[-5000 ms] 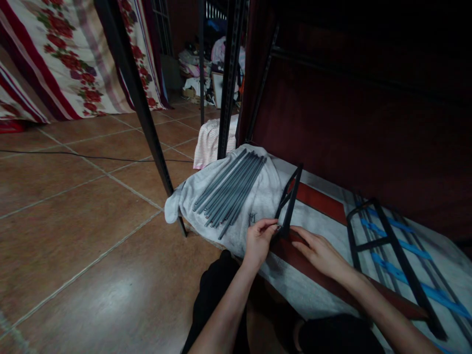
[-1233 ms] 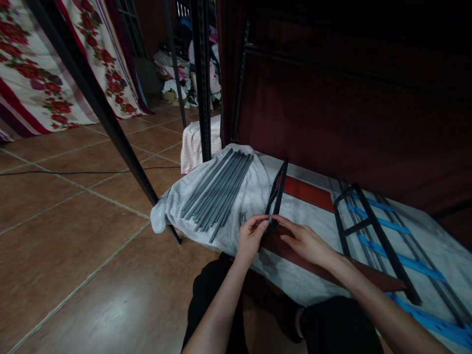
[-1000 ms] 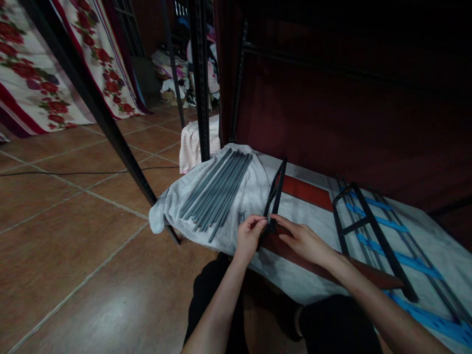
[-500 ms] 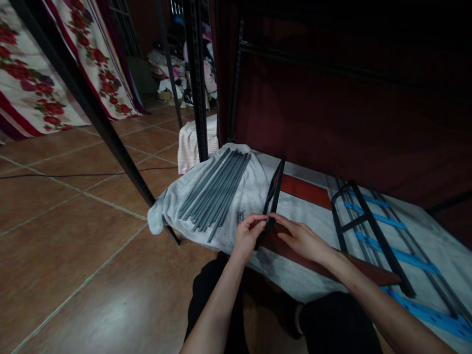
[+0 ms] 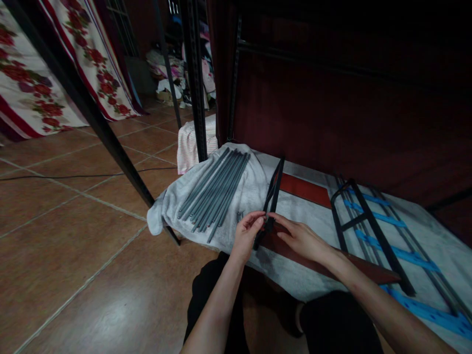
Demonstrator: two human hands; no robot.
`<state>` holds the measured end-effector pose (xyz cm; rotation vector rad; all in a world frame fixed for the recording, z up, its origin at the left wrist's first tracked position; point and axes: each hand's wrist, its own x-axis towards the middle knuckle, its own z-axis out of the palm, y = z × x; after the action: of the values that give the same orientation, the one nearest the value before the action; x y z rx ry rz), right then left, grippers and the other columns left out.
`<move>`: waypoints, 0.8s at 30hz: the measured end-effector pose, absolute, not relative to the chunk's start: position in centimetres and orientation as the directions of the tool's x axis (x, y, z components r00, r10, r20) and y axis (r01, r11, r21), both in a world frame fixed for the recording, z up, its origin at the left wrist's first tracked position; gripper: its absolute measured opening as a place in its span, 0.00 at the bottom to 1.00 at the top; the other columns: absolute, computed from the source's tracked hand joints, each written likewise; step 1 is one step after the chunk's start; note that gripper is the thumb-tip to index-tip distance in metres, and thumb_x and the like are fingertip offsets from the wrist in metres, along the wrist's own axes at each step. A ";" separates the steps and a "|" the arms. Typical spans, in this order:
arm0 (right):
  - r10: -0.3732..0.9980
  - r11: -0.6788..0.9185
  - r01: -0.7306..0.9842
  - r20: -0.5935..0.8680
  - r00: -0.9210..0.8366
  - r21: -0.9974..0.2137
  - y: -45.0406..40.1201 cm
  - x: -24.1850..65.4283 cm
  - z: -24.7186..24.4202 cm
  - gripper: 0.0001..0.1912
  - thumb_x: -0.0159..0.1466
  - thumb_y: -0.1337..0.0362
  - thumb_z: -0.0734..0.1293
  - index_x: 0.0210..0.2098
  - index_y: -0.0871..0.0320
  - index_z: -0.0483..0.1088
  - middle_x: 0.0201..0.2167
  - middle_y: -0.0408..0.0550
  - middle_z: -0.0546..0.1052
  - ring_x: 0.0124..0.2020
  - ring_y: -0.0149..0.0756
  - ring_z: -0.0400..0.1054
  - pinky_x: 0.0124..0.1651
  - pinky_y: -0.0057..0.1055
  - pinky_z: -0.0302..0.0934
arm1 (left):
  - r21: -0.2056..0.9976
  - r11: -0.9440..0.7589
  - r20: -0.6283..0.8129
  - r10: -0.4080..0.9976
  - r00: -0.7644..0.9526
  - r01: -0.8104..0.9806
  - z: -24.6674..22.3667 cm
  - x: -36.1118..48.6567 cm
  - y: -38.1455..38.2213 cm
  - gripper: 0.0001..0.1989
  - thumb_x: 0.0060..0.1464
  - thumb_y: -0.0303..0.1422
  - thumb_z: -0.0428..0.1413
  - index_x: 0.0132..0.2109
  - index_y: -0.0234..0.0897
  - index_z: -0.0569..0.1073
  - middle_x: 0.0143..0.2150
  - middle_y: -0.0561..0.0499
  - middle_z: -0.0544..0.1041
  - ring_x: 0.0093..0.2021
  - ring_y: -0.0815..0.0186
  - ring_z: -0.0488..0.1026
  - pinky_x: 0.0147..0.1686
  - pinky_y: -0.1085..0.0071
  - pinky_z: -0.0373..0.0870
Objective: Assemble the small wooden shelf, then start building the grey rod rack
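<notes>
My left hand (image 5: 248, 235) is closed in a pinch at the front bar of an upright black metal frame (image 5: 278, 189). Whatever lies between its fingertips is too small to make out. Opposite it, my right hand (image 5: 300, 238) brings its index fingertip to the same spot, fingers bent around something I cannot make out. The frame stands across the ends of two reddish-brown boards, a far one (image 5: 304, 190) and a near one (image 5: 332, 263). Several small screws (image 5: 240, 215) lie just left of my left hand. A second black frame (image 5: 368, 221) stands at the boards' right end.
Grey tubes (image 5: 217, 189) lie bundled on the light grey cloth (image 5: 254, 169) to the left. Blue perforated strips (image 5: 383, 216) and more rods lie at right. A black post (image 5: 110, 140) slants down at the left, beside the tiled floor (image 5: 73, 236).
My left fingertips have shifted very slightly left and down at the frame's bar. The right hand stays almost in place, and the parts on the cloth look the same.
</notes>
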<state>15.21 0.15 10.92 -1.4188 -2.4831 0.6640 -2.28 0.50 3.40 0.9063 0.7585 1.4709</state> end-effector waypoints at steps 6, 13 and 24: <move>0.856 0.434 0.766 -0.047 -0.515 -0.474 0.1 15.1 11.1 0.34 0.63 0.69 0.58 0.66 0.44 0.50 0.59 0.41 0.69 0.55 0.39 0.68 0.58 0.40 0.62 | 0.911 -0.071 0.063 0.997 -0.032 -0.406 3.3 -2.0 0.6 0.08 0.50 0.36 0.61 0.35 0.35 0.76 0.27 0.55 0.72 0.27 0.73 0.66 0.29 0.76 0.63; 0.857 0.433 0.766 -0.045 -0.513 -0.476 0.1 15.1 11.1 0.35 0.62 0.69 0.60 0.66 0.42 0.50 0.59 0.40 0.69 0.55 0.39 0.68 0.58 0.40 0.62 | 0.878 -0.087 0.077 0.996 -0.040 -0.470 3.6 -2.1 0.5 0.12 0.50 0.38 0.61 0.39 0.36 0.76 0.30 0.53 0.73 0.29 0.71 0.68 0.31 0.75 0.65; 0.857 0.433 0.765 -0.046 -0.513 -0.476 0.1 15.1 11.3 0.35 0.62 0.69 0.59 0.67 0.42 0.49 0.59 0.39 0.68 0.56 0.39 0.67 0.57 0.39 0.63 | 0.892 -0.099 0.096 0.995 -0.029 -0.442 3.5 -2.1 0.5 0.12 0.51 0.40 0.60 0.39 0.37 0.75 0.30 0.53 0.72 0.28 0.71 0.67 0.30 0.75 0.65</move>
<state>15.05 0.05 11.34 -1.4254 -2.4815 0.6647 -2.05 0.47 3.55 0.9285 0.8185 1.4689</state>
